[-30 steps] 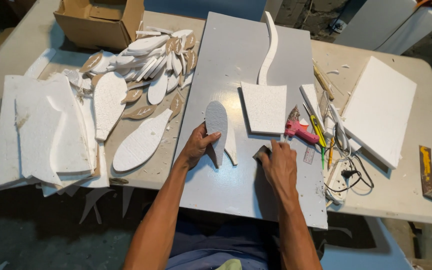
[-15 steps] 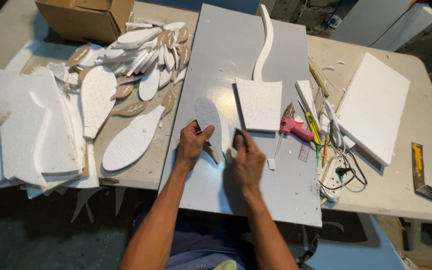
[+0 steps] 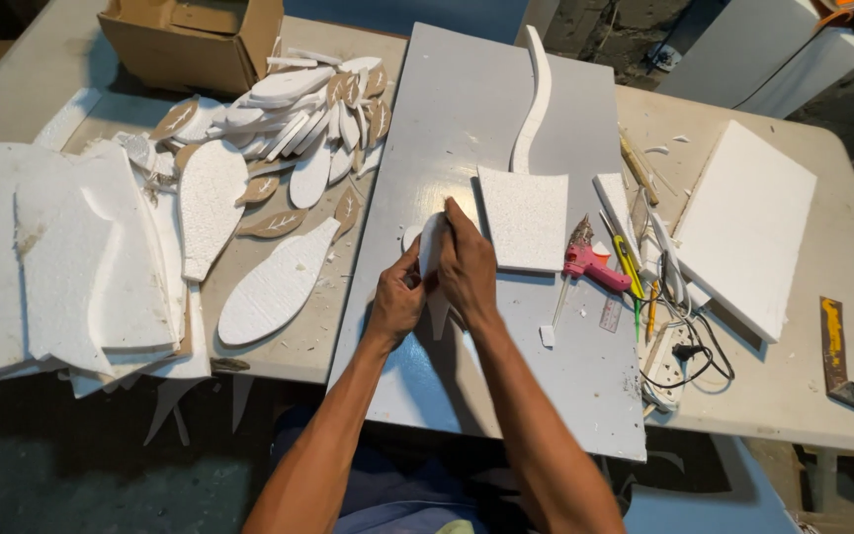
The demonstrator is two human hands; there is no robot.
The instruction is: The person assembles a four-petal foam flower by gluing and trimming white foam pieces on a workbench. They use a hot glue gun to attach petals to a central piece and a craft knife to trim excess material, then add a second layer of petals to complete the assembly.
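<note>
We note the right hand point(image 3: 467, 267) closed over a small white foam piece point(image 3: 431, 242), fingers wrapped across its top and covering most of it. The left hand point(image 3: 397, 302) pinches the same piece from the 8 o'clock side, thumb and fingers shut on its lower edge. The piece sits on the grey board point(image 3: 506, 129) at mid-worktop, its lower tip showing between the wrists.

Risk, as we judge it: foam this thin snaps or dents under a tight two-handed grip, and the narrow tip is the likeliest place to break.

At 3 o'clock, just beside the right hand, lies a square foam tile point(image 3: 524, 220); a sideways slip of the hand could shove it. Farther at 3 o'clock the pink glue gun point(image 3: 593, 262) lies amid loose cable point(image 3: 689, 346); a snagged cord might drag it across the board. At 10 o'clock, well apart, a pile of foam leaves point(image 3: 298, 109).
</note>
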